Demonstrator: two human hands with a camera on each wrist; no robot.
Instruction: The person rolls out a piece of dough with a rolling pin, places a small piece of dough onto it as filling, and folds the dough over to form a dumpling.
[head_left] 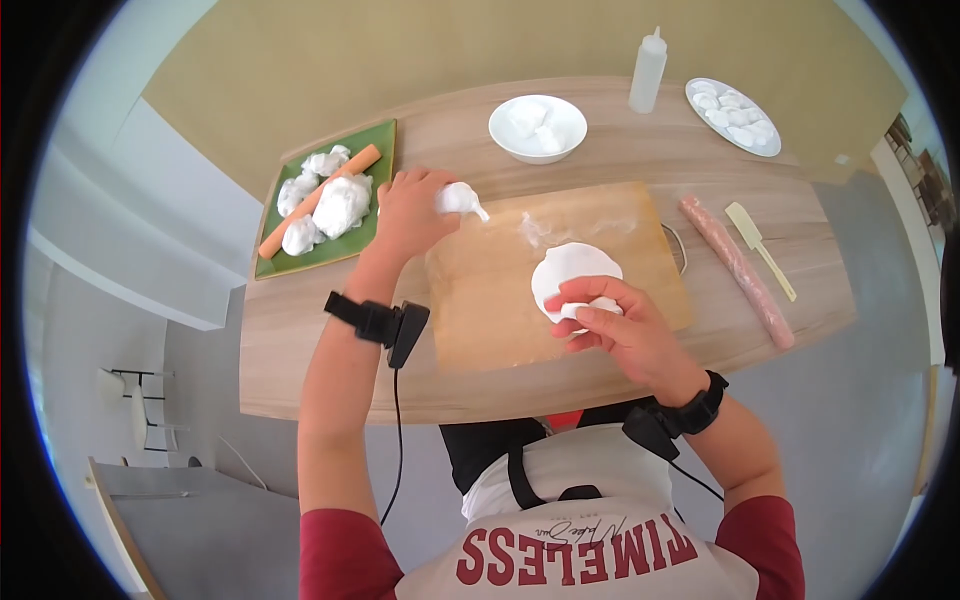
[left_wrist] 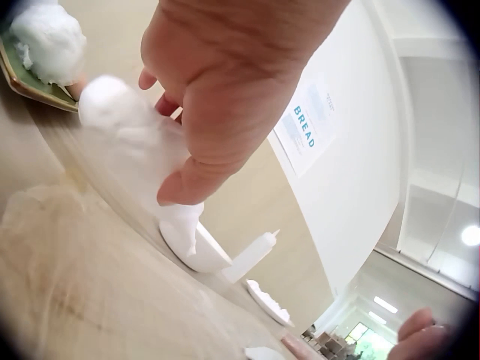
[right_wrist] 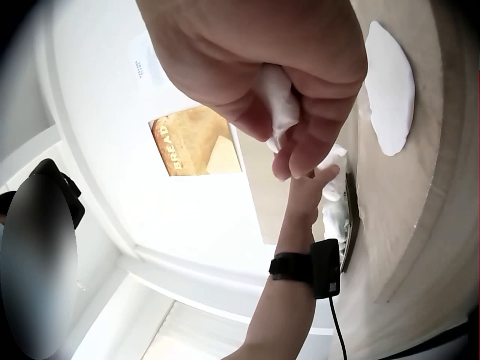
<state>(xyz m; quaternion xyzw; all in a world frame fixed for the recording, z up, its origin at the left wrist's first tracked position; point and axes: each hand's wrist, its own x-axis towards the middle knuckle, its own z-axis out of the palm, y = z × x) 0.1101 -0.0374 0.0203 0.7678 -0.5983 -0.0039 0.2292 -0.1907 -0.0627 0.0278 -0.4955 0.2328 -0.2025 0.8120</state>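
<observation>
My left hand grips a soft lump of white dough above the far left corner of the tan board. A thin tail of the dough hangs down past the thumb in the left wrist view. Over the near edge of a flat white dough round on the board, my right hand pinches a small white dough piece between thumb and fingers. The fingers partly hide both the piece and the round below it. White smears mark the board's far part.
On the left, a green tray bears white lumps and an orange rod. A white bowl with white chunks, a squeeze bottle and an oval plate of white pieces stand behind. A pink rod and cream spatula lie right.
</observation>
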